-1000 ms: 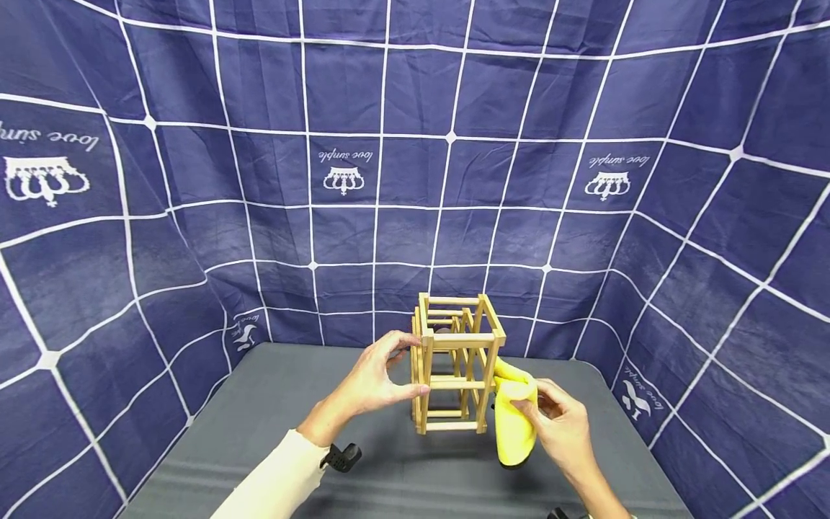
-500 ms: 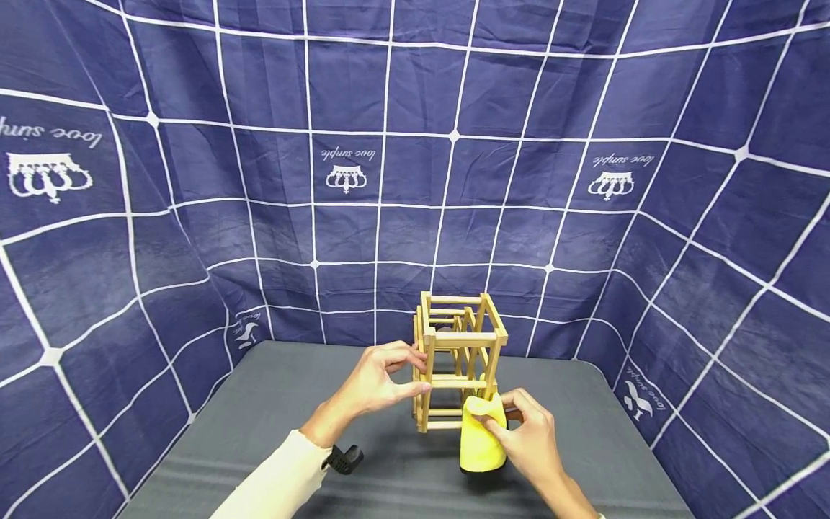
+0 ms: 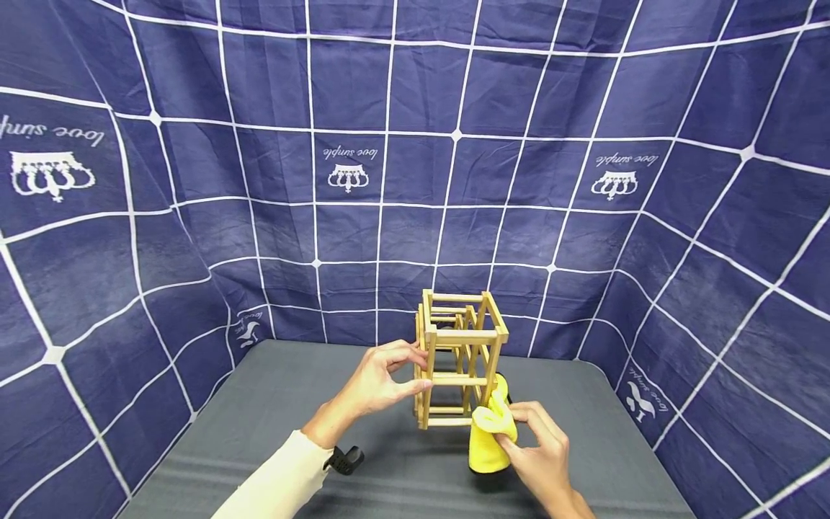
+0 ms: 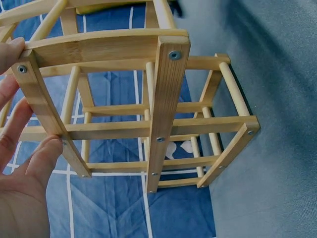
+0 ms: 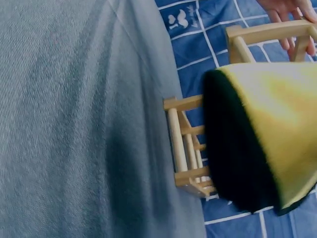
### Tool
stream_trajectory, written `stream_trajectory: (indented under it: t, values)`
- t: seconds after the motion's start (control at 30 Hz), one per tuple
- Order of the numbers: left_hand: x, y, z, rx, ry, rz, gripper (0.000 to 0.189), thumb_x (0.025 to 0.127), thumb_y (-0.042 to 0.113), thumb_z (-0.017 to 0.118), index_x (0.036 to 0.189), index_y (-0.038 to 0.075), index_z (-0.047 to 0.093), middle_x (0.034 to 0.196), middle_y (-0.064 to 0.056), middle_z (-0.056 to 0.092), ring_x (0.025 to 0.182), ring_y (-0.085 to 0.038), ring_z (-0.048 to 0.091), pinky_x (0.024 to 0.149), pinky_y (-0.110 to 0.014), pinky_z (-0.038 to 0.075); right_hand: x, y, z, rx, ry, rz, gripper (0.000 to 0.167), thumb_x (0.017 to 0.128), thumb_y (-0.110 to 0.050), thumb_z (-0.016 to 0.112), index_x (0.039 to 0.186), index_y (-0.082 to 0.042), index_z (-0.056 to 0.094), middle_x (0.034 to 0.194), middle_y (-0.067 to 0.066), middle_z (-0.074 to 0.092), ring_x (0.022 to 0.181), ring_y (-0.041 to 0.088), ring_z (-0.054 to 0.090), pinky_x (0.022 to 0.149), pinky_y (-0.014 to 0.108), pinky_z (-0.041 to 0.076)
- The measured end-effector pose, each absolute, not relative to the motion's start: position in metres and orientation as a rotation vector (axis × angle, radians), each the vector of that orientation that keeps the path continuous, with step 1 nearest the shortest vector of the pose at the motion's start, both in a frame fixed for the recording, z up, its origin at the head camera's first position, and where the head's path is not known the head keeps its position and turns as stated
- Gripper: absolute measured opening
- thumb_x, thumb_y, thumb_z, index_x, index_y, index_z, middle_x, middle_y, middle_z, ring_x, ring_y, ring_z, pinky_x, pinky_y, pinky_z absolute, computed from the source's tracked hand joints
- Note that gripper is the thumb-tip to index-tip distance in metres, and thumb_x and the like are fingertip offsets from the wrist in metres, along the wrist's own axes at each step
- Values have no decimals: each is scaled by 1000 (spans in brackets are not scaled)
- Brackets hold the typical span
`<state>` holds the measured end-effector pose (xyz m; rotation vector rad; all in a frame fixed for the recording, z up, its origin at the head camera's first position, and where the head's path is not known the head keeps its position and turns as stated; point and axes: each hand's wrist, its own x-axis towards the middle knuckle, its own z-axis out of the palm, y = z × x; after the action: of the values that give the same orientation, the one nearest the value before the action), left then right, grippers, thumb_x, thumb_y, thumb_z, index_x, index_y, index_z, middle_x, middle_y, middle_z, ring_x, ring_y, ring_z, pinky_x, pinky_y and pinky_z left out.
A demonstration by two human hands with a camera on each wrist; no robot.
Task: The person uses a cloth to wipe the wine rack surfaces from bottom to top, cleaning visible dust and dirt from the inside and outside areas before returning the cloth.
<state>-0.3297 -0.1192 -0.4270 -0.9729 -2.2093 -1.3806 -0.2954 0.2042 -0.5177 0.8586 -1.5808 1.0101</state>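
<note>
A small slatted wooden rack [image 3: 463, 334] stands on the grey surface in the head view. My left hand [image 3: 379, 378] grips its left side, thumb at the front post and fingers behind; the left wrist view shows those fingers [image 4: 42, 158] against the wooden bars. At the rack's lower right, my right hand [image 3: 543, 448] pinches a folded yellow cloth [image 3: 488, 448] with a dark underside. The cloth overlaps the lower part of the front right post. In the right wrist view the cloth [image 5: 277, 109] covers much of the rack, and the right hand is out of sight.
A grey cloth-covered surface [image 3: 285, 389] lies under the rack. Behind and at both sides hangs a blue curtain [image 3: 415, 173] with white grid lines. A black band [image 3: 345, 460] sits on the left wrist.
My right hand has carried the cloth left and down from beside the rack to its lower front right post, shifting slightly right again lately. The left hand has slid a little down the side.
</note>
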Motion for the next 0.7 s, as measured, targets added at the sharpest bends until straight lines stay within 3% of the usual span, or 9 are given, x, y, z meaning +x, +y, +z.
stream_trajectory:
  t: [0.07,0.13,0.2,0.3,0.4,0.47,0.53,0.63,0.7]
  values:
    - [-331,-119,-427,-966,-2201,-1365,23,90,12,103,107,16,88,127,-4,86,144,-37,77,120,-45,62,-293,202,-507,948,-1436,964,25,92,-9,100,92,6,80,91,17,78,88,21,75,98,14,62]
    - [-333,-119,-427,-962,-2192,-1362,23,90,11,102,108,15,89,127,-5,86,143,-38,77,119,-47,63,-291,196,-494,1037,-1319,897,34,102,-17,94,89,11,77,89,21,76,85,26,74,94,18,64]
    - [-334,-119,-426,-963,-2187,-1373,22,90,10,102,108,13,90,127,-6,87,143,-40,77,119,-49,63,-290,190,-484,1106,-1269,818,34,106,-15,89,90,13,78,89,24,76,83,29,74,89,23,64]
    - [-335,-119,-426,-962,-2200,-1398,22,90,10,102,109,12,90,128,-7,86,145,-42,75,120,-49,61,-292,180,-479,1156,-1314,705,30,110,-15,83,98,13,81,96,25,79,85,34,76,85,30,64]
    - [-335,-119,-425,-950,-2230,-1396,21,91,14,102,109,13,90,129,-6,86,144,-41,75,120,-50,62,-293,172,-490,1101,-1506,579,29,115,-22,76,114,5,86,106,17,83,92,32,79,86,34,65]
    - [-334,-118,-425,-940,-2244,-1398,21,92,16,102,108,14,91,129,-4,87,144,-42,75,120,-50,62,-292,167,-499,1033,-1659,486,27,109,-24,82,124,-2,87,111,9,84,96,26,79,85,35,66]
    - [-334,-117,-425,-938,-2247,-1397,20,92,17,102,108,15,91,129,-4,87,143,-43,75,120,-51,62,-290,160,-507,964,-1797,394,36,95,-24,93,127,-8,87,113,2,85,99,20,80,84,35,68]
    - [-333,-114,-424,-944,-2240,-1396,20,92,16,102,107,15,91,128,-4,87,139,-40,77,120,-49,63,-290,149,-513,905,-1909,299,57,71,-21,107,123,-12,88,112,-4,86,101,14,79,83,34,69]
    - [-333,-113,-424,-944,-2239,-1383,20,92,17,103,107,15,91,128,-2,87,134,-33,79,120,-46,64,-291,141,-513,887,-1934,282,60,64,-23,113,118,-13,88,110,-6,87,100,13,79,84,32,69]
